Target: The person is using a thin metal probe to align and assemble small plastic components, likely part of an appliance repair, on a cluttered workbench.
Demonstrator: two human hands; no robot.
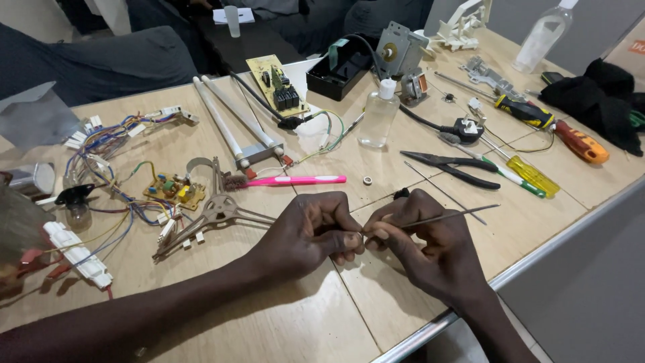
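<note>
My left hand (308, 233) and my right hand (430, 245) meet over the front middle of the wooden table (349, 316), fingertips almost touching. My right hand pinches a thin metal rod (457, 214) that sticks out to the right. My left hand's fingers are closed at the rod's near end, maybe on a tiny part that I cannot make out. Just behind my hands lie a pink toothbrush (295, 180) and a small metal ring (367, 180).
Black pliers (457, 167), a yellow-handled screwdriver (527, 173) and an orange one (578, 142) lie at the right. A clear bottle (378, 114), circuit boards (277, 86), white tubes (228, 121) and a wiring harness (107, 168) fill the back and left. The table's metal edge (537, 259) runs along the right.
</note>
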